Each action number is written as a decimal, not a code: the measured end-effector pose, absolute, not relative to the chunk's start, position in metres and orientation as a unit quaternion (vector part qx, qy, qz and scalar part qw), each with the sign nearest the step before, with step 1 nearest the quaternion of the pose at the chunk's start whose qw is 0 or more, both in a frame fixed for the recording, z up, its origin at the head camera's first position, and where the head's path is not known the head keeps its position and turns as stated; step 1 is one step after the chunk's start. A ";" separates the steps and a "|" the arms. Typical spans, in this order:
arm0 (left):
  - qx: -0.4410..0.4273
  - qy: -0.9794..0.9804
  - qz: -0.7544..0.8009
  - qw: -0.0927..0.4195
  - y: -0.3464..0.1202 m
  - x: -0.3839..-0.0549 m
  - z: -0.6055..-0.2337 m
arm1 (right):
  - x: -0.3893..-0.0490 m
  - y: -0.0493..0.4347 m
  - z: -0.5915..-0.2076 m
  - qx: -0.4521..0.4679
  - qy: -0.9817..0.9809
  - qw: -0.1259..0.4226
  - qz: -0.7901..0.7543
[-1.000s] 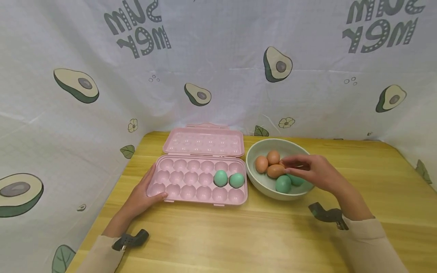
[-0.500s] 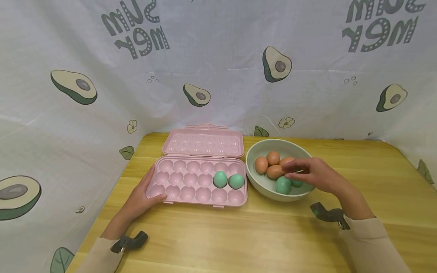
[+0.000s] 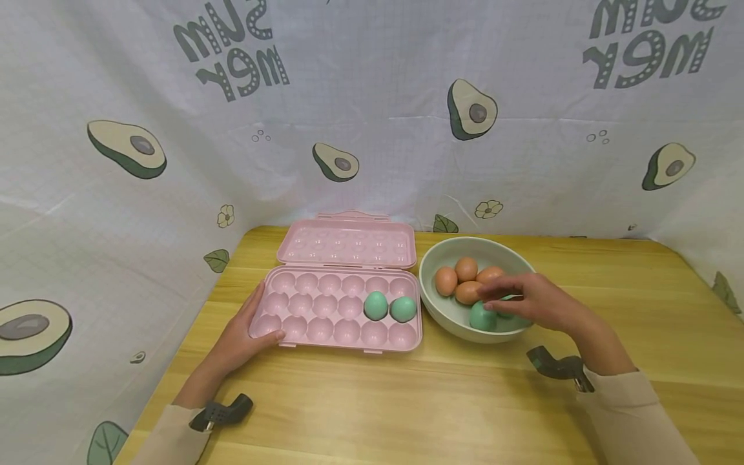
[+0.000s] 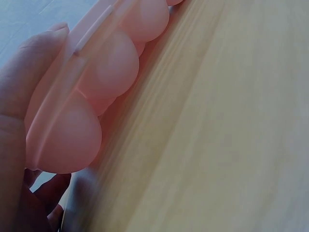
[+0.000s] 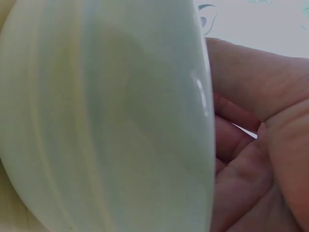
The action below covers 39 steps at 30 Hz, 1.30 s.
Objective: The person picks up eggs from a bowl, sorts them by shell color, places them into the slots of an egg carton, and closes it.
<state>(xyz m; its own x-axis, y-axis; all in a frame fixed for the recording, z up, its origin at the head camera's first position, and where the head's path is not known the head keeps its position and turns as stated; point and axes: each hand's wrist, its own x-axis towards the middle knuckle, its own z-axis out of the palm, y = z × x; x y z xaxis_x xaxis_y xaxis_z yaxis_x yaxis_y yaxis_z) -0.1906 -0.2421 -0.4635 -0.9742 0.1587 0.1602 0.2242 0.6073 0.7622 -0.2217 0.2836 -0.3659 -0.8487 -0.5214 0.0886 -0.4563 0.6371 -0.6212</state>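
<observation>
In the head view, my left hand (image 3: pixel 241 329) grips the left end of a pink egg carton (image 3: pixel 308 340), its lid raised. In the left wrist view the thumb (image 4: pixel 29 72) lies along the rim of the carton (image 4: pixel 70 130), fingers beyond it. Two green eggs (image 3: pixel 376 305) sit in the middle row at the right. My right hand (image 3: pixel 537 300) reaches into a pale green bowl (image 3: pixel 447 320), fingertips right over a green egg (image 3: pixel 481 318). A second green egg shows partly behind the hand. In the right wrist view the bowl's wall (image 5: pixel 125 116) hides the fingertips.
Several brown eggs (image 3: pixel 445 281) lie in the bowl's left and back part. The bowl stands close against the carton's right end on a wooden table (image 3: pixel 372 407). A white printed cloth (image 3: pixel 395 161) hangs behind and at the sides.
My right hand has moved from the brown eggs toward the front of the bowl, and its thumb now overlaps the front green egg. The left hand keeps its place on the carton.
</observation>
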 end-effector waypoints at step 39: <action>-0.108 -0.896 -0.429 0.037 -0.242 -0.190 -0.462 | -0.222 0.272 -0.376 -0.313 0.913 0.087 -0.248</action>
<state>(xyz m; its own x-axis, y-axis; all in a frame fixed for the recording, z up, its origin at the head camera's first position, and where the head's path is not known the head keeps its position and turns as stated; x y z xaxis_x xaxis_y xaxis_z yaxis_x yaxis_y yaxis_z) -0.1900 -0.2417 -0.4619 -0.9742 0.1614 0.1578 0.2241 0.6083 0.7614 -0.2218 0.2715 -0.3762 -0.7888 -0.6147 -0.0037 -0.5285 0.6812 -0.5066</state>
